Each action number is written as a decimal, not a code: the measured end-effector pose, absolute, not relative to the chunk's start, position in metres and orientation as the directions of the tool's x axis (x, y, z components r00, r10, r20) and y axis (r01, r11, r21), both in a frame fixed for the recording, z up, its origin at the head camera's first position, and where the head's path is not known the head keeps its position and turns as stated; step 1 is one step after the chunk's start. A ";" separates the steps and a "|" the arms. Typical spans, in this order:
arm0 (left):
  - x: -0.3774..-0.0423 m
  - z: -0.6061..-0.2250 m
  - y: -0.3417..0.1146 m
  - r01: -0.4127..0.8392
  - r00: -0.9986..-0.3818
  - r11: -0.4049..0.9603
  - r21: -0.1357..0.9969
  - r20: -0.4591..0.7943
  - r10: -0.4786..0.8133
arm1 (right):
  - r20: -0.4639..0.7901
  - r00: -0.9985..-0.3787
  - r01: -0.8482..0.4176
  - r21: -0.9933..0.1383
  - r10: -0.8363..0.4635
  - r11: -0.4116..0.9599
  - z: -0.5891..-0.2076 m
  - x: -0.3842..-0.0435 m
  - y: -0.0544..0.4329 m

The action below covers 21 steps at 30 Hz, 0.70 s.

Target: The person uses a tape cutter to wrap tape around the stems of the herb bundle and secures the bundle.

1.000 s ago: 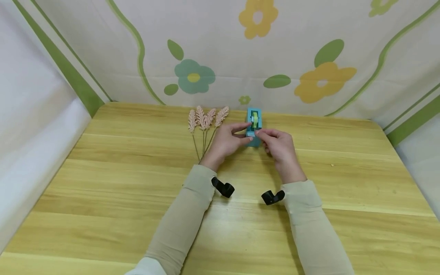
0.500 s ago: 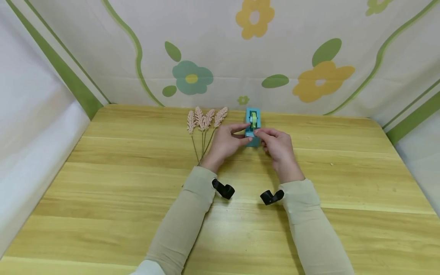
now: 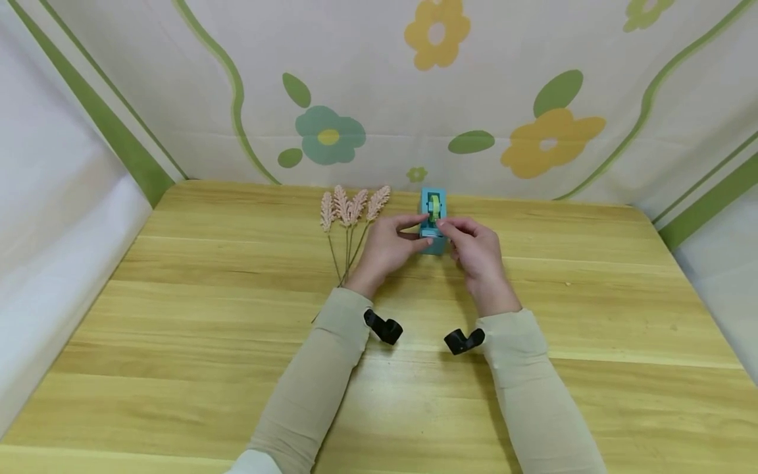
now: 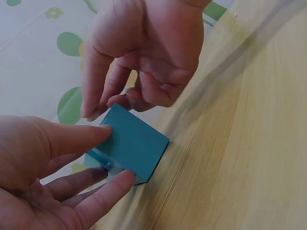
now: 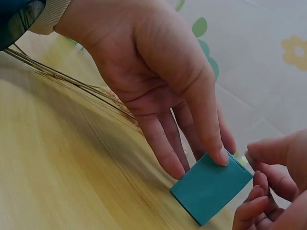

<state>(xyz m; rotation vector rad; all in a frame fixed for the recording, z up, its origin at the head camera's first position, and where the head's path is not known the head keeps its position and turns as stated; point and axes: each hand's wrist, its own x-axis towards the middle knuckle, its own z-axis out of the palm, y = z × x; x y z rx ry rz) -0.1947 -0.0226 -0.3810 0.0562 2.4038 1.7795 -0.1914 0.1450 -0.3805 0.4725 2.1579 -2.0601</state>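
Note:
A blue tape dispenser (image 3: 433, 245) with a yellow-green roll of tape (image 3: 435, 207) stands toward the back of the table. My left hand (image 3: 387, 247) holds its left side, the thumb pressing on the front face (image 4: 136, 143) and other fingers along the side. At the serrated cutter edge, my right hand (image 3: 476, 251) has thumb and index finger pinched together on the end of the tape; the strip itself is mostly hidden by the fingertips. The right hand's other fingers are curled in, as the left wrist view shows.
Several pink crocheted flower sprigs (image 3: 341, 205) on thin stems lie left of the left hand, stem ends partly under the left sleeve. A curtain with printed flowers (image 3: 379, 99) hangs behind the wooden table (image 3: 177, 368). A tiny scrap (image 3: 568, 284) lies at the right.
Both hands stay at the tape dispenser in nearly the same pose. The whole head view has shifted slightly; the right fingertips have barely moved.

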 end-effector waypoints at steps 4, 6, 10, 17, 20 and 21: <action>-0.194 -0.381 -0.023 -0.059 -0.988 0.302 0.951 -0.098 0.117 | -0.263 -0.954 0.271 -0.962 0.147 0.039 -0.382 -0.191 0.142; -0.194 -0.381 -0.023 -0.056 -0.988 0.302 0.952 -0.095 0.118 | -0.249 -0.957 0.255 -0.967 0.146 0.024 -0.383 -0.190 0.140; -0.194 -0.381 -0.023 -0.044 -0.989 0.292 0.955 -0.084 0.124 | -0.224 -0.962 0.223 -0.974 0.154 -0.027 -0.381 -0.189 0.139; -0.194 -0.382 -0.024 -0.027 -0.990 0.284 0.959 -0.066 0.128 | -0.206 -0.966 0.201 -0.979 0.154 -0.043 -0.379 -0.189 0.137; -0.195 -0.383 -0.024 -0.026 -0.989 0.276 0.961 -0.064 0.130 | -0.204 -0.965 0.201 -0.979 0.163 -0.033 -0.378 -0.188 0.136; -0.195 -0.383 -0.024 -0.026 -0.990 0.271 0.962 -0.063 0.129 | -0.201 -0.966 0.199 -0.980 0.160 -0.028 -0.378 -0.187 0.135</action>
